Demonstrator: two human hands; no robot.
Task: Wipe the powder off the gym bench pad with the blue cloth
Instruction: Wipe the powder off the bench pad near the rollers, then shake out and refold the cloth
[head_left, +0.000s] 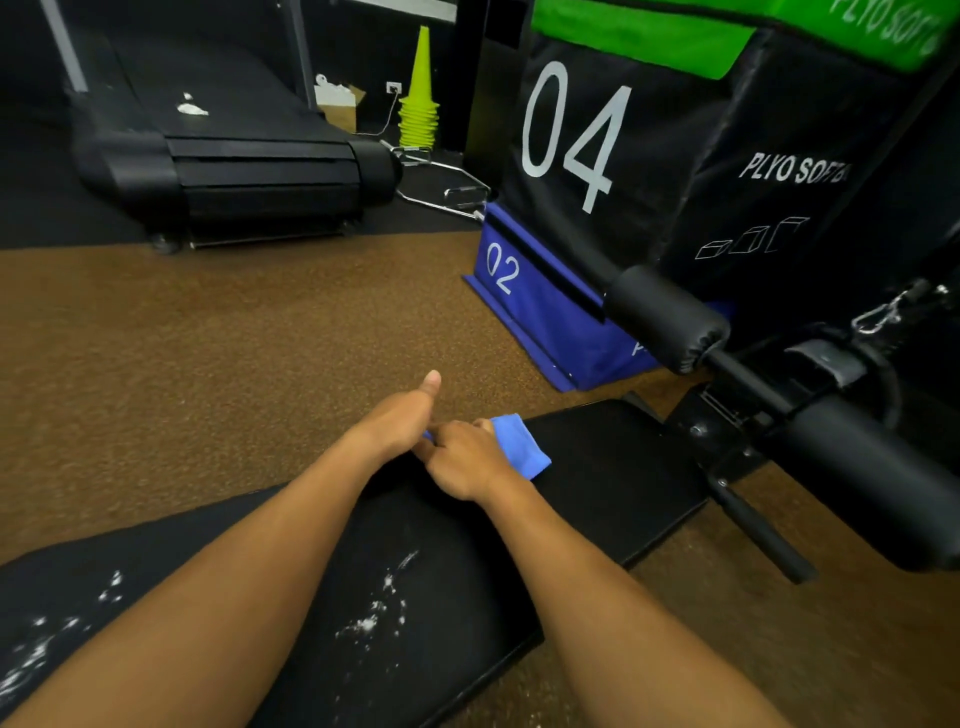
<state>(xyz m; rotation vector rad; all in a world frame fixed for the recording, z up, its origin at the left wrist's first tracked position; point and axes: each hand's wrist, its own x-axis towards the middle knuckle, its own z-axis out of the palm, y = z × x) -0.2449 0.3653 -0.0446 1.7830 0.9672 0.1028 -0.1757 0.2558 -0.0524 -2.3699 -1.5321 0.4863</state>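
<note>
Powder (371, 621), white and scattered in flecks, lies on the near part of the black padded gym bench pad (613, 467), with a second patch at the near left edge. Both bare forearms reach out from the near side over this tabletop. The left hand (397, 423) sits at the pad's far left edge, fingers curled around one end of the folded blue cloth (519, 449) and thumb sticking up toward the brown speckled floor (234, 353). The right hand (462, 460) touches the left one, knuckles up, its fingers closed on the cloth's near side. The cloth rests on the far section of the pad, well apart from the powder, its free end pointing right.

To the right of the pad, black foam rollers (667, 319) stick out on a metal bar. Beyond them stand a black soft plyo box marked 04 (623, 156) and a blue one marked 02 (524, 306). At far left is a black treadmill (234, 171), and beside it a stack of lime-green cones (420, 104).
</note>
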